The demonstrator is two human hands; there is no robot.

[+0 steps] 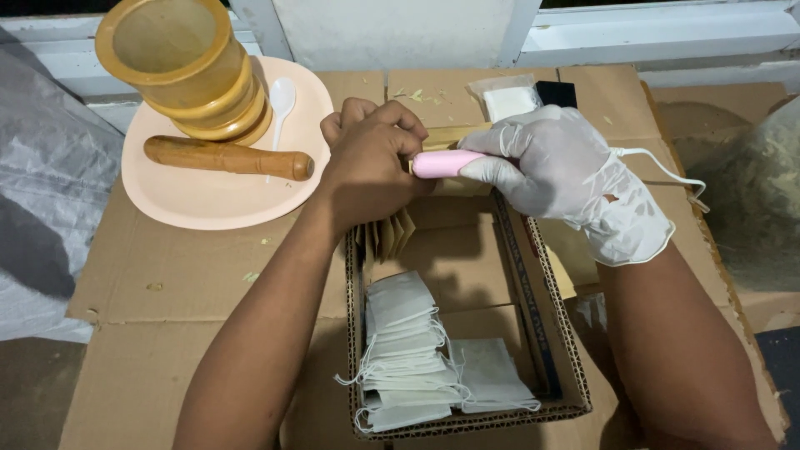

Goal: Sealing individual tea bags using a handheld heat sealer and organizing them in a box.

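Note:
My right hand point(567, 171), in a white glove, grips a pink handheld tool point(446, 163) with a white cord point(658, 167) running off to the right. My bare left hand point(371, 158) is closed in a fist against the tool's tip, pinching something small that I cannot make out. Both hands hover above the far end of an open cardboard box point(517, 250). Inside the box lie several small white drawstring bags point(408, 350), and brown paper packets point(387, 237) stand under my left wrist.
A peach plate point(192, 196) at the left carries a wooden mortar point(187, 71), a wooden pestle point(225, 157) and a white spoon point(281, 96). A clear packet of white bags point(508, 98) lies behind my hands. Flattened cardboard point(167, 283) covers the surface. Grey sacking point(46, 192) lies far left.

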